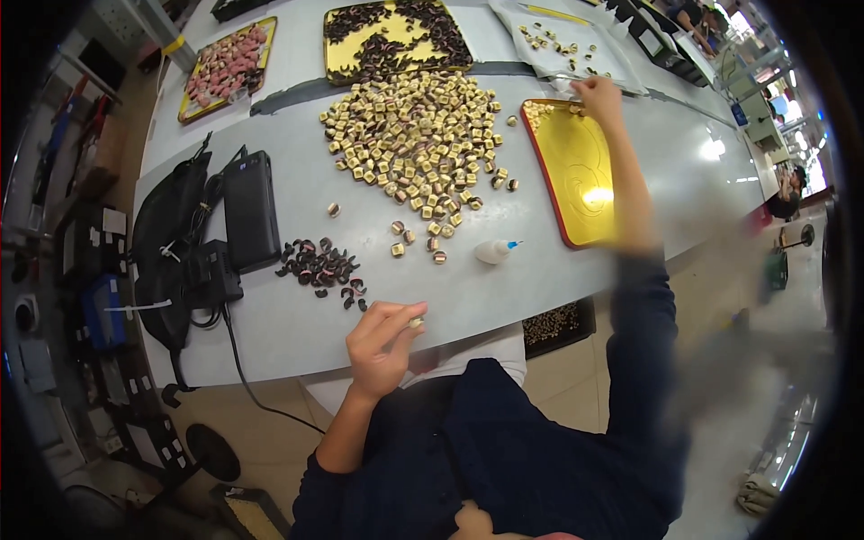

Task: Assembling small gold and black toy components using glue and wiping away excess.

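Note:
Near the table's front edge, my left hand (378,349) pinches a small cream-gold block (415,321) between thumb and fingertips. My right hand (601,97) reaches out over the far end of a yellow tray with a red rim (567,193). Its fingers are pinched together, and what they hold, if anything, is too small to make out. Small pale pieces (537,114) lie in that tray's far left corner. A large heap of gold blocks with dark and pink bands (409,130) covers the table's middle. Between my hands stands a white squeeze bottle with a blue tip (493,251).
A pile of black curved pieces (319,267) lies left, beside a black power bank (251,209) and cables. At the back are a tray of black pieces (396,40), a tray of pink pieces (225,67) and a clear plastic sheet (562,45) with scattered blocks.

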Demonstrator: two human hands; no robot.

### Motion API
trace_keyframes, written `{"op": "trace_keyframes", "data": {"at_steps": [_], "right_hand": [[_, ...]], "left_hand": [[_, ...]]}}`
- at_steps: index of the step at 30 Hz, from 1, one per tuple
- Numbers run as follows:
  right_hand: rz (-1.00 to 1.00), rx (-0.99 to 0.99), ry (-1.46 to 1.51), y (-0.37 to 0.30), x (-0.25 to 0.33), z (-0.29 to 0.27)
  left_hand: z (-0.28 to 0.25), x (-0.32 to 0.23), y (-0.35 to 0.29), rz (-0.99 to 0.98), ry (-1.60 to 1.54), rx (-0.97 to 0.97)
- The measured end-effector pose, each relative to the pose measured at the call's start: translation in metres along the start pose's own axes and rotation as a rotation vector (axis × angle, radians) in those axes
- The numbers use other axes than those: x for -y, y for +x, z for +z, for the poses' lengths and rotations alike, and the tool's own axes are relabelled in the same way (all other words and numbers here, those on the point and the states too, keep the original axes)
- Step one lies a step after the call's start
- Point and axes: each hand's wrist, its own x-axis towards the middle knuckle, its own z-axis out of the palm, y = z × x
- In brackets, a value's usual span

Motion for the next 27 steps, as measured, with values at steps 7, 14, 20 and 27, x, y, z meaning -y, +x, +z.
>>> {"op": "trace_keyframes", "data": {"at_steps": [7, 14, 20, 27], "right_hand": [[0.067, -0.308, 0.766, -0.066, 0.027, -0.063], [-0.388, -0.072, 0.947, -0.295, 0.181, -0.107], [-0.406, 0.331, 1.07, -0.323, 0.231, -0.071], [-0.432, 0.358, 1.125, -0.333, 0.227, -0.058]], "left_hand": [[-0.005, -0.003, 0.002, -0.053, -0.055, -0.012], [0.0, 0.0, 0.005, -0.125, -0.214, -0.132], [-0.001, 0.004, 0.001, -0.031, -0.143, -0.181], [-0.007, 0.007, -0.004, -0.046, -0.186, -0.166]]}}
